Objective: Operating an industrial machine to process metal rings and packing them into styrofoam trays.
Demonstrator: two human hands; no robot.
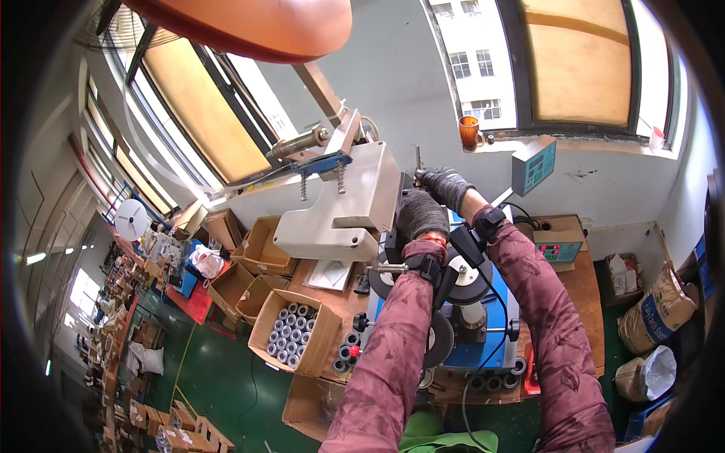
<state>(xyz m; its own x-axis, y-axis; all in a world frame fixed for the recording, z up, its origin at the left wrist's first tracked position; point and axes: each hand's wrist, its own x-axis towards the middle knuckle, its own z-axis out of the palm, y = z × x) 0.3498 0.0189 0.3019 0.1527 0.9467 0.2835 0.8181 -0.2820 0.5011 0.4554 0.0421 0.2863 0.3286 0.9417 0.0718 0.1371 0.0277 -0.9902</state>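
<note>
While both dark-gloved hands, left hand [421, 214] and right hand [445, 186], work at the blue winding machine [495, 332], their grip cannot be told; the cardboard box of grey spools [296, 330] stands near.

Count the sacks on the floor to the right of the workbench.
2: a tan sack leans against the wall, and a white sack sits just below it. Others may be hidden beyond the picture's dark rim.

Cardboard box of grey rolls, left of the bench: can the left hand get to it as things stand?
Probably yes. The left hand, gloved, rests up at the machine; the box of grey rolls stands open-topped just left of that forearm, with nothing visible between them.
</note>
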